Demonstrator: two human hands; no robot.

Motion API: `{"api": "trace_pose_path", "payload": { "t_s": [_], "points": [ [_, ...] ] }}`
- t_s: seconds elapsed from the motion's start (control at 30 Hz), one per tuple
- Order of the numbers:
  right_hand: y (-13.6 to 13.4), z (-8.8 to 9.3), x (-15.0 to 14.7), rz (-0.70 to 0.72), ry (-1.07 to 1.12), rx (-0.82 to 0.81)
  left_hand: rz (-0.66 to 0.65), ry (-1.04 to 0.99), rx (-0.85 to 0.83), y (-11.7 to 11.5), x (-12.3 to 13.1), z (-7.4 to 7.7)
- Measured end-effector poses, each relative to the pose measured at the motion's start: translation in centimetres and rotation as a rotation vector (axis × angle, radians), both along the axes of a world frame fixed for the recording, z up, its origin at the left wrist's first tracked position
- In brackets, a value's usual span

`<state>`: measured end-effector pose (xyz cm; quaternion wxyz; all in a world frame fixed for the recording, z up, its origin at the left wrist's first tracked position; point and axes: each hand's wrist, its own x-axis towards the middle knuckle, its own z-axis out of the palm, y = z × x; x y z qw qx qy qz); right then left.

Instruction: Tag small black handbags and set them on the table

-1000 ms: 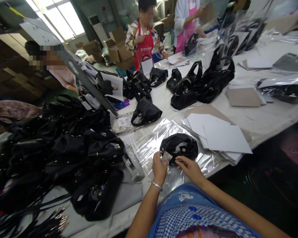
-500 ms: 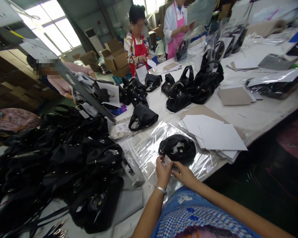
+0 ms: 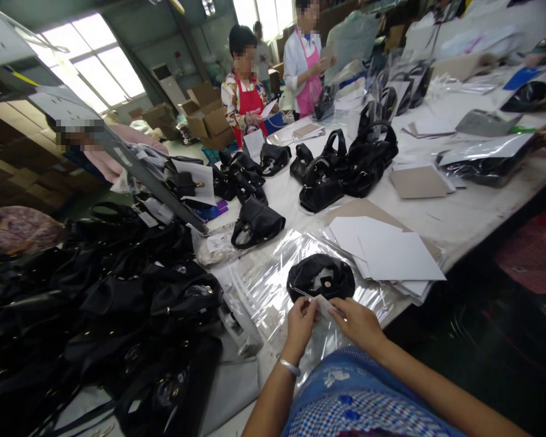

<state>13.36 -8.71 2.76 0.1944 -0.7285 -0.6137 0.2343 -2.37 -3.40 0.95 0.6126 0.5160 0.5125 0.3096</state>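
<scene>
A small whitish tag or slip lies between my two hands; its exact kind is too small to tell. My left hand pinches its left side, a silver bangle on the wrist. From the other side my right hand grips it between thumb and fingers. Just beyond my fingers a black handbag sits on the table with its top gaping, showing pale filling and a round metal snap. Under the bag, clear plastic sheets spread over the tabletop and shine with reflections.
White and brown card sheets are stacked right of the bag. A big heap of black handbags covers the left side. More handbags stand farther back. Co-workers stand across the table, one in a red apron. A slanted metal post rises at left.
My hands have shifted slightly, the right one coming round so its fingers hold the whitish slip, which now shows flatter. The view has tilted a little; the handbag stays in place.
</scene>
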Motion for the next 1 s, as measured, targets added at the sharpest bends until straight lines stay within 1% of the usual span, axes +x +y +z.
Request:
{"api": "trace_pose_path", "payload": {
  "t_s": [0.1, 0.17, 0.2, 0.27, 0.37, 0.43, 0.5, 0.57, 0.63, 0.7, 0.77, 0.8, 0.87, 1.0],
  "points": [
    [1.5, 1.7, 1.8, 0.011, -0.073, 0.208, -0.045, 0.017, 0.143, 0.1, 1.1, 0.9],
    [2.7, 2.0, 2.6, 0.064, -0.105, 0.29, -0.11, 0.098, 0.228, 0.5, 1.8, 1.1],
    [3.4, 2.0, 3.0, 0.085, -0.128, 0.3, -0.151, 0.179, 0.274, 0.8, 2.0, 1.2],
    [4.4, 1.7, 3.5, 0.11, -0.181, 0.278, -0.23, 0.419, 0.375, 1.4, 2.3, 1.9],
    [5.2, 1.1, 3.9, 0.134, -0.253, 0.231, -0.317, 0.799, 0.468, 2.5, 2.5, 4.1],
    [5.4, 0.7, 3.8, 0.154, -0.291, 0.221, -0.359, 0.949, 0.485, 3.1, 2.6, 5.5],
    [5.6, 0.5, 3.5, 0.162, -0.313, 0.237, -0.397, 0.977, 0.525, 3.6, 2.8, 6.3],
    [5.7, 0.2, 3.2, 0.154, -0.3, 0.277, -0.432, 0.898, 0.611, 3.8, 3.0, 5.8],
    [5.9, 0.0, 3.0, 0.134, -0.244, 0.33, -0.468, 0.816, 0.702, 3.8, 3.2, 4.4],
    [6.2, -0.2, 2.8, 0.116, -0.179, 0.377, -0.459, 0.803, 0.787, 3.6, 3.4, 2.6],
    [6.5, -0.3, 2.7, 0.109, -0.139, 0.413, -0.384, 0.843, 0.858, 3.5, 3.6, 1.4],
    [6.7, -0.2, 2.6, 0.112, -0.128, 0.427, -0.344, 0.87, 0.878, 3.4, 3.7, 1.3],
    [6.9, -0.2, 2.5, 0.131, -0.122, 0.449, -0.305, 0.934, 0.877, 3.5, 3.7, 1.9],
    [7.4, -0.8, 2.3, 0.163, -0.165, 0.49, -0.403, 1.01, 0.834, 4.6, 3.9, 4.9]
  ]
}}
